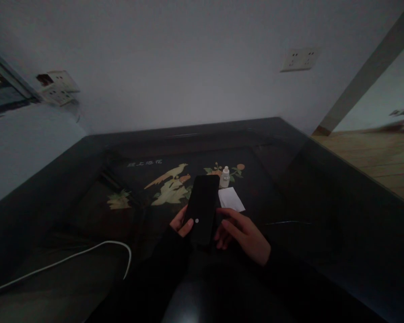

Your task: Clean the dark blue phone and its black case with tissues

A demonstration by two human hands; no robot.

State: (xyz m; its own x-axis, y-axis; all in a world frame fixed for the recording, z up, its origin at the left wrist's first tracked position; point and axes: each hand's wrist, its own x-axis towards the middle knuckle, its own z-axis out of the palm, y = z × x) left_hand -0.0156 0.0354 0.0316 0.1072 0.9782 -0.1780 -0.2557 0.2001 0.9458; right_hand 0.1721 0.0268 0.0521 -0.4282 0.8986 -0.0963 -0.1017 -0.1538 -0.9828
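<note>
The left hand (pixel 181 223) curls round the lower left edge of the one phone (pixel 202 204), thumb on its screen. The right hand (pixel 244 234), half open, touches its right edge. Just right of the phone, on the table (pixel 323 202), lie one white sheet (pixel 231 198) and one bottle (pixel 224 176); one cable (pixel 107 242) curves well to its left.

My two hands meet toward the near edge of the desk (pixel 323 193): left hand (pixel 182 223) curled in a grip, thumb laid flat on top; right hand (pixel 245 236) palm-down, fingers loosely extended leftward. Dark sleeves (pixel 284 269) cover both wrists.
</note>
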